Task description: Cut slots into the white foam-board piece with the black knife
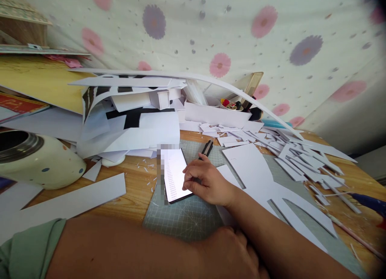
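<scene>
Nearest you, a pale green sleeve (33, 246) is ending above your left forearm, and your left hand (227, 246) is curling in a loose fist beside your right forearm; its fingers are mostly hiding from view, so you cannot tell whether it is holding anything. Beneath, a grey-green cutting mat (181, 220) with a fine printed grid is lying on the table (128, 202), glossy and wood-grained.

Your right hand (211, 180) is bending over the right side of a phone (175, 170), index finger and thumb drawing close together at its screen. The phone is lying flat on the mat, slim and dark-edged, its bright white screen showing a column of text too small to read; a blocky blur is covering its left edge. A black cutter (206, 148) is poking out beyond your fingers, and you cannot tell whether your palm is gripping the rest.

To the right, smooth white board (256, 166) with curved edges and narrow slots is partly hiding under your forearm. At left, a cream, speckled flask (45, 162) is tilting, its steel neck cut off by the frame. Farther right, thin white offcuts (289, 150) are heaping up, and a blue tool (369, 202) is running out of view. Behind, white sheets (153, 134) with black shapes are curling before a flowered cloth (187, 25).
</scene>
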Demonstrator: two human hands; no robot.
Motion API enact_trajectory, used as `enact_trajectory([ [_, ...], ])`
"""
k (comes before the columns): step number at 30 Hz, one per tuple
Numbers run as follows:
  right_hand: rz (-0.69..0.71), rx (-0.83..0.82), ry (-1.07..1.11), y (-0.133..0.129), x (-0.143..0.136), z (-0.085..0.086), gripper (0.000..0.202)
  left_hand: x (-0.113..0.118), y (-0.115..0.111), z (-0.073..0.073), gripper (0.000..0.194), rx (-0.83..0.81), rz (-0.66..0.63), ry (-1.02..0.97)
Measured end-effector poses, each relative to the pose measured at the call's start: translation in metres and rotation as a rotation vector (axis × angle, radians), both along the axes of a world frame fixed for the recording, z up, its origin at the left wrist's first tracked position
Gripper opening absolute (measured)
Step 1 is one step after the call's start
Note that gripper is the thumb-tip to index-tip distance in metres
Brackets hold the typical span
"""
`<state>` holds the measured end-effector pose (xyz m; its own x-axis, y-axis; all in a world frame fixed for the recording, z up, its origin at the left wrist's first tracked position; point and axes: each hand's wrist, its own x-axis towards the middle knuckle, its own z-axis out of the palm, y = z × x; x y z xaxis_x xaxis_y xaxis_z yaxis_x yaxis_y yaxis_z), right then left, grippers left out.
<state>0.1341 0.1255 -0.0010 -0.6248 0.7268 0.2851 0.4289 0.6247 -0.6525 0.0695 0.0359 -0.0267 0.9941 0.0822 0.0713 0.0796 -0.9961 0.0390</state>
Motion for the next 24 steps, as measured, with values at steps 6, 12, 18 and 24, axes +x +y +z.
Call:
enact_trajectory([
  [6,-0.175,0.054,-0.042,0.007,0.0,-0.009,0.013,-0.008,-0.001,0.004,0.012,0.03,0.013,-0.047],
  [12,-0.146,0.06,0.074,0.007,0.004,-0.007,0.014,-0.002,-0.003,0.003,0.016,0.012,0.006,0.002],
  [18,-0.063,0.024,-0.025,0.003,0.002,-0.002,0.016,0.0,-0.001,0.003,0.015,-0.017,0.008,0.051],
  [24,-0.104,0.015,-0.036,0.004,0.002,-0.002,0.016,-0.005,0.001,0.008,0.015,0.0,-0.018,0.04],
])
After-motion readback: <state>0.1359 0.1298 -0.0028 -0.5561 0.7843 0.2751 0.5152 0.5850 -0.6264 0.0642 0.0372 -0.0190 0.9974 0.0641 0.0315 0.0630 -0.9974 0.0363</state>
